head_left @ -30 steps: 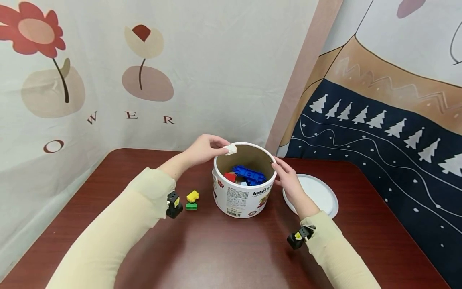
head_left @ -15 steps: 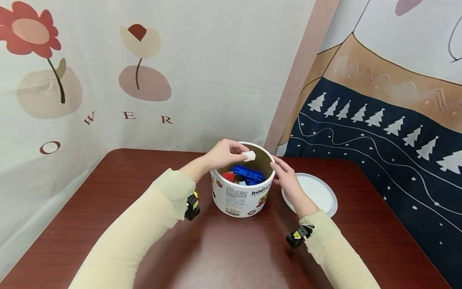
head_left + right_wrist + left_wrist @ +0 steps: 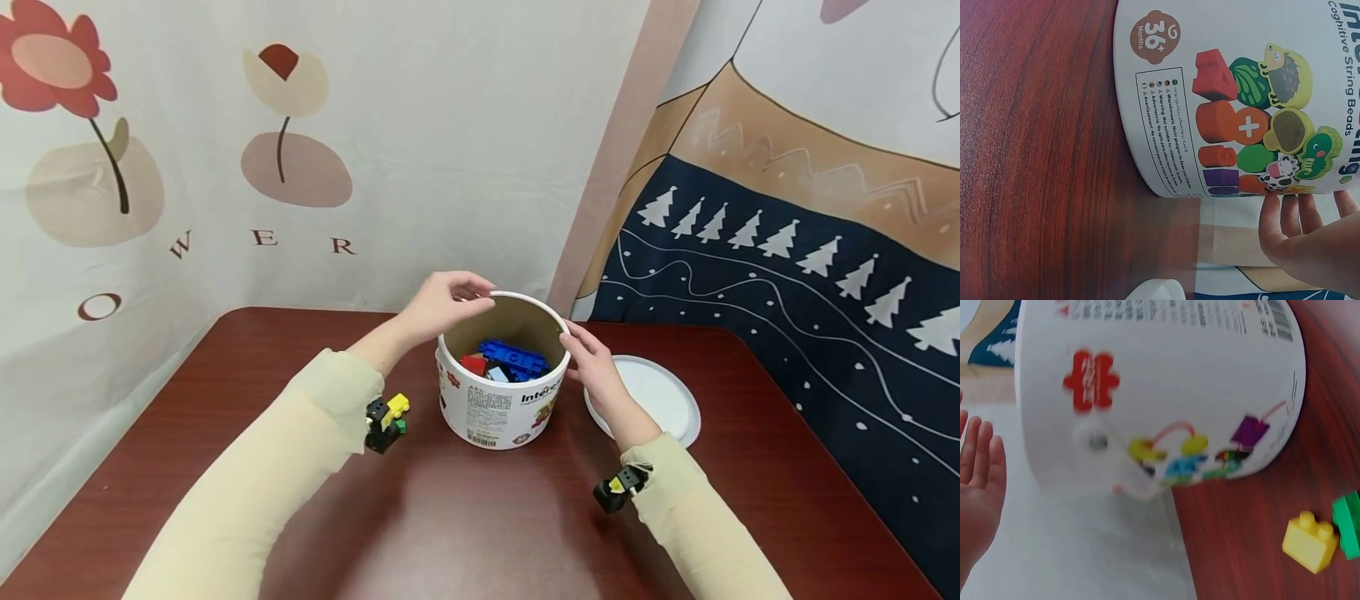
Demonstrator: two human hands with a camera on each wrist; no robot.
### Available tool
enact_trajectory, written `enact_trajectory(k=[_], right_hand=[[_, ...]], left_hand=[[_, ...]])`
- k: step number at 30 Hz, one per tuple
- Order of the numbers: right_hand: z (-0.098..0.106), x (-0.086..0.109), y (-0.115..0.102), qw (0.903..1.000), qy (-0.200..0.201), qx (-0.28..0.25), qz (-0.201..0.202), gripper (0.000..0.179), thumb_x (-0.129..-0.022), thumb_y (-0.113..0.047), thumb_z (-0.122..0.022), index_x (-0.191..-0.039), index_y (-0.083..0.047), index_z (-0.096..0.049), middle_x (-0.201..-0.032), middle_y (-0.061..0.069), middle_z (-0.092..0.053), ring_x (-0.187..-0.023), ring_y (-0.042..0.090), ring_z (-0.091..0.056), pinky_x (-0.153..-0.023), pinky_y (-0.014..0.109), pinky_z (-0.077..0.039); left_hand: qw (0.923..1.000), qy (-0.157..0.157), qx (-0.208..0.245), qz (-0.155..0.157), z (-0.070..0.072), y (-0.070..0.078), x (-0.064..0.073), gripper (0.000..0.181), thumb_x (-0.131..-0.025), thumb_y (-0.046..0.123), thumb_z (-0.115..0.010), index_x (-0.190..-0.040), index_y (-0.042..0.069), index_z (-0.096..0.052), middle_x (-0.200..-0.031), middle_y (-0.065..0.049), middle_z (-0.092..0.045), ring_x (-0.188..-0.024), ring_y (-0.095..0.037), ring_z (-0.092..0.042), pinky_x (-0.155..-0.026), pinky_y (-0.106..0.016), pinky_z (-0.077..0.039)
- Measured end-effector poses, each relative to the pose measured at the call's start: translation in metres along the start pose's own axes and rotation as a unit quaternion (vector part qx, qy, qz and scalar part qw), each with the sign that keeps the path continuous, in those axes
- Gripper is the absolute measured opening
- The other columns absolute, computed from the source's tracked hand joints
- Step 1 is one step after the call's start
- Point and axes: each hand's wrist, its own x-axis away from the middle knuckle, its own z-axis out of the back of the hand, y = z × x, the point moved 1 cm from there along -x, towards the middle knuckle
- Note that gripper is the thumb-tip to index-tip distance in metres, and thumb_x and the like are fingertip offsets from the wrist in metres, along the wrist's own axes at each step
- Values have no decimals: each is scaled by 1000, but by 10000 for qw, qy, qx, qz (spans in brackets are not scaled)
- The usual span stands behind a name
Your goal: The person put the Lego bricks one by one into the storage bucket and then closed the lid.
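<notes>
A white round bucket (image 3: pixel 491 417) with printed labels stands upright, its top uncovered. Blue toy pieces (image 3: pixel 513 358), a red piece (image 3: pixel 473 364) and a pale blue piece (image 3: pixel 497 374) lie inside it. My left hand (image 3: pixel 442 308) hovers at the bucket's left rim, fingers extended and nothing in them; in the left wrist view this hand (image 3: pixel 982 481) appears beside the bucket wall. On the other side, my right hand (image 3: pixel 597 375) holds the bucket near its rim. The right wrist view has its fingers (image 3: pixel 1290 212) against the printed side.
A yellow brick (image 3: pixel 1310 544) and a green brick (image 3: pixel 1349 525) lie on the brown table (image 3: pixel 480 517), left of the bucket. A round white lid (image 3: pixel 660 400) lies to the right. Printed cloths hang behind the table.
My left hand carried a white brick over the bucket's opening, then drew back left to the rim. The brick is no longer in its fingers. The right hand has stayed on the bucket.
</notes>
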Motion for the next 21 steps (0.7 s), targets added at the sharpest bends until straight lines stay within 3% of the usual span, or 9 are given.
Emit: enact_trajectory(k=[6, 10, 15, 21], right_hand=[[-1, 0, -2, 10000, -12, -41, 10, 47, -100, -30, -43, -144, -17, -37, -150, 10, -34, -131, 31, -40, -105, 50, -38], [-1, 0, -1, 10000, 8, -35, -13, 47, -100, -30, -43, -144, -17, -37, -150, 10, -33, -131, 31, -40, -105, 50, -38], [-1, 0, 0, 10000, 30, -65, -37, 47, -99, -30, -43, -144, -17, -37, -151, 10, -32, -132, 31, -38, -105, 50, -37], [-2, 0, 0, 10000, 29, 2, -36, 47, -99, -31, -43, -144, -17, -37, -151, 10, -32, -132, 31, -39, -104, 49, -38]], left_hand=[[9976, 676, -36, 154, 33, -16, 17, 31, -88, 26, -65, -114, 8, -65, -112, -12, -66, -101, -23, -60, -86, -35, -50], [9947, 970, -148, 305, 50, -35, 30, 32, -88, 27, -64, -114, 8, -64, -111, -12, -66, -96, -18, -59, -81, -29, -48], [9936, 942, -310, 548, 60, -64, 49, 32, -89, 28, -63, -113, 8, -64, -107, -13, -66, -89, -13, -58, -79, -28, -47], [9926, 760, -460, 831, 55, -94, 69, 32, -88, 29, -64, -112, 8, -65, -102, -11, -67, -88, -13, -59, -76, -26, -47]])
